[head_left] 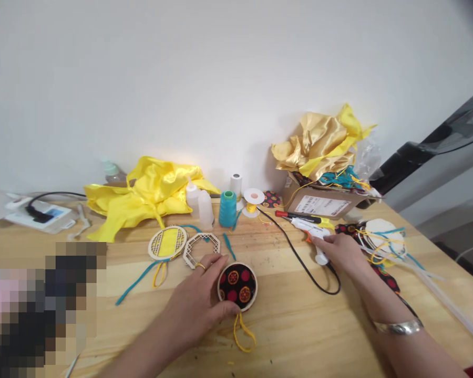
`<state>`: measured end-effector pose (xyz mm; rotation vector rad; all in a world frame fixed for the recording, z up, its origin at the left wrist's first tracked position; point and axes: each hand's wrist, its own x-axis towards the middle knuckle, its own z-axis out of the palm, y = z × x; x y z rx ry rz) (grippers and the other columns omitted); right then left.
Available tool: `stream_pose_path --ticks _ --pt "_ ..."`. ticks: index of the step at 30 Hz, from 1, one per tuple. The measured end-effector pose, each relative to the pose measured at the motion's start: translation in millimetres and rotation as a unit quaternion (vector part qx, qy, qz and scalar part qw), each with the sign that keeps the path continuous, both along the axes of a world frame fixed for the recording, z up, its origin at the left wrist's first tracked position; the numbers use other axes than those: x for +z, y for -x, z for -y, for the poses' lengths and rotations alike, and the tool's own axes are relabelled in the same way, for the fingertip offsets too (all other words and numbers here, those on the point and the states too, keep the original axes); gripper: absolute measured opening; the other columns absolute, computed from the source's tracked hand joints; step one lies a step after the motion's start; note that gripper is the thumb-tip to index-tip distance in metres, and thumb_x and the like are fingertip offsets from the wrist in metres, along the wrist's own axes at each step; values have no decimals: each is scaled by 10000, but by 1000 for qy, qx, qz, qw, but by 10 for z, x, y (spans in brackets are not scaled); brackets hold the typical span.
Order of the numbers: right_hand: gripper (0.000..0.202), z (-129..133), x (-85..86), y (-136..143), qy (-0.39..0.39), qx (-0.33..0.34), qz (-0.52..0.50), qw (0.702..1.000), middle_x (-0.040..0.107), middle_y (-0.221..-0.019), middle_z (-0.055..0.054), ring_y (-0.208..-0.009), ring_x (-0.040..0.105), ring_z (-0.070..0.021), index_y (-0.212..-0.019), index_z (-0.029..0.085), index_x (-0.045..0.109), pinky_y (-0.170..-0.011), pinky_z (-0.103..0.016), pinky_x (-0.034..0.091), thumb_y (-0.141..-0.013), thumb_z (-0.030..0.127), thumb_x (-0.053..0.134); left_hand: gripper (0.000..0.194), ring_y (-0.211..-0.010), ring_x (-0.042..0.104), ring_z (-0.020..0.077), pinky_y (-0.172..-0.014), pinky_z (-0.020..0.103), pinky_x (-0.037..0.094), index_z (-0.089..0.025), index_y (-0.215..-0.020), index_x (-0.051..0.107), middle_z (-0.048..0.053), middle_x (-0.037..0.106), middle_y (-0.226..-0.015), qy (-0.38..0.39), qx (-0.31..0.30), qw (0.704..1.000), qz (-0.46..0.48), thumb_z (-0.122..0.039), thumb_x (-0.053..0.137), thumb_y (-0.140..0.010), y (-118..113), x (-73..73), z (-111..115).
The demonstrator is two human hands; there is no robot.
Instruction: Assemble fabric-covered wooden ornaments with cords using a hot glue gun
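Toward table's [291,336] right edge, right hand [341,254] gripping glue gun [304,227]; left hand [199,296] pinching round disc [237,286]; maybe readying gun, next needing still disc.

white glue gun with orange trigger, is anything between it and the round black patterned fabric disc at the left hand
Yes: the thin black cable curves over the wooden tabletop between glue gun and disc.

The near round piece [237,287] is dark printed cloth rimmed with matt wood; the table [284,331] is smooth, grained wood; the glue gun [313,229] at right is white plastic. At far left, the yellow fabric [152,186] looks glossy; at far right, shiny gold fabric [319,136] tops a matt cardboard box [331,192]; near right, the bracelet [398,328] is polished metal.
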<state>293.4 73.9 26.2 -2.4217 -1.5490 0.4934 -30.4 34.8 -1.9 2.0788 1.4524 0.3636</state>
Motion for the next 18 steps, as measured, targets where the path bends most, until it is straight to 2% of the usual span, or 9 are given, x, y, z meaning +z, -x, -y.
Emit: stream_pose_path --ticks 5,12,18 --pt "372 68 10 -41 -29 -39 -21 999 577 -441 -43 -479 553 -195 -467 188 564 -484 -276 357 -739 430 488 621 -1258 456 298 -1050 456 370 -147 -1306 481 136 473 -1383 -26 22 999 12 -384 636 -754 -1 -49 -27" --pt "372 162 61 -85 -89 -89 -55 991 556 -417 -34 -473 523 -196 -475 187 579 -481 -283 328 -689 487 528 547 -1201 513 291 -1011 444 417 -177 -1256 534 111 530 -1327 -57 41 997 16 -418 615 -771 -4 -87 -25" --pt "364 210 39 -24 -145 -112 -146 972 526 -416 -11 -423 463 -152 -552 163 599 -437 -261 296 -653 513 588 541 -1200 512 299 -1020 462 408 -154 -1258 529 130 528 -1322 -55 37 998 14 -412 598 -788 0 -88 -33"
